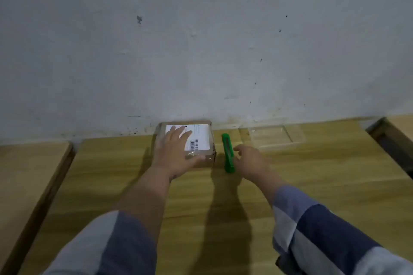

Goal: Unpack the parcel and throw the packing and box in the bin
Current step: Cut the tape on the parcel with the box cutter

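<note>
Small brown cardboard parcel (186, 144) with white shipping label, centre of frame against the wall — pinned by left hand (176, 154), fingers spread flat, likely to steady it. Right hand (249, 161) loosely spread, reaching beside green plastic utility knife (228, 153) — nothing pinched yet.

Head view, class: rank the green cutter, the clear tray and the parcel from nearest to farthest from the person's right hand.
1. Green cutter: just left of the right hand, at its fingertips.
2. Clear tray: beyond the hand, by the wall.
3. Parcel: left of the cutter, under the left hand.
Tray and parcel are fairly close to call.
</note>
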Demonstrator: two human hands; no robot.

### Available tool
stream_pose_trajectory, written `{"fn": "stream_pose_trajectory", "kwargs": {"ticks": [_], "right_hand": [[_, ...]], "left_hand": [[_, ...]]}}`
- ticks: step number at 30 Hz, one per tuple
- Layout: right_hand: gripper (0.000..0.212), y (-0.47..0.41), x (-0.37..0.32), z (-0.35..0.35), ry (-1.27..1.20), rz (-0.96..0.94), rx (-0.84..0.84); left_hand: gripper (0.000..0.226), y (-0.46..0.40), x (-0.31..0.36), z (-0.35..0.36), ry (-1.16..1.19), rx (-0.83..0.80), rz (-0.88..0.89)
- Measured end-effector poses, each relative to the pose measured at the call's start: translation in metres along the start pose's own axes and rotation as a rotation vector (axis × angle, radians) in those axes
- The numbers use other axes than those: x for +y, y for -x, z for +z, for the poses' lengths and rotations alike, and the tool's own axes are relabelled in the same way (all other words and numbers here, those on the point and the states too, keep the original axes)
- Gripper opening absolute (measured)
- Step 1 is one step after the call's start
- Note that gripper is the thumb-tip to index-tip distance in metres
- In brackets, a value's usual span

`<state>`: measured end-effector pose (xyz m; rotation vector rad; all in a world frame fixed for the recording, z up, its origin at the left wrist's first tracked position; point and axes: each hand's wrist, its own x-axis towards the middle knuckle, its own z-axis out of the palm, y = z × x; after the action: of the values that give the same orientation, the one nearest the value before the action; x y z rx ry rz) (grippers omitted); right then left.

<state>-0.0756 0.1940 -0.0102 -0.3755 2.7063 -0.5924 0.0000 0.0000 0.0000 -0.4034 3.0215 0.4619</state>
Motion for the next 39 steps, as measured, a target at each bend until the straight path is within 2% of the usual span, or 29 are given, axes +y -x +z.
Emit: {"fn": "stream_pose_trajectory", "kwargs": {"ticks": [4, 9, 13, 18, 23, 26, 29, 39], "right_hand": [[0.041, -0.021, -0.003, 0.023, -0.051, 0.112, 0.033], [0.053, -0.040, -0.005, 0.042, 0.007, 0.200, 0.099], [0.041, -0.050, -0.009, 0.047, -0.032, 0.249, 0.100], [0.036, -0.052, -0.014, 0.044, -0.265, 0.342, 0.079], [0.037, -0.053, -0.030, 0.037, -0.769, 0.376, 0.071], [0.035, -0.053, -0.040, 0.039, -0.817, 0.363, 0.062], [0.034, -0.053, -0.047, 0.044, -0.897, 0.355, 0.039], [0.035, -0.045, -0.046, 0.045, -0.990, 0.300, -0.024]], "left_hand": [[0.106, -0.022, -0.024, 0.013, -0.091, -0.058, 0.018], [0.095, -0.030, -0.039, 0.029, -0.115, -0.042, 0.053], [0.093, -0.033, -0.046, 0.031, -0.104, -0.023, 0.070], [0.095, -0.031, -0.046, 0.032, -0.067, -0.010, 0.073], [0.116, -0.029, -0.044, 0.029, -0.035, 0.066, -0.010], [0.126, -0.027, -0.045, 0.030, -0.060, 0.080, -0.069], [0.133, -0.025, -0.048, 0.032, 0.025, 0.082, -0.140], [0.133, -0.018, -0.039, 0.029, 0.154, 0.129, -0.158]]}}
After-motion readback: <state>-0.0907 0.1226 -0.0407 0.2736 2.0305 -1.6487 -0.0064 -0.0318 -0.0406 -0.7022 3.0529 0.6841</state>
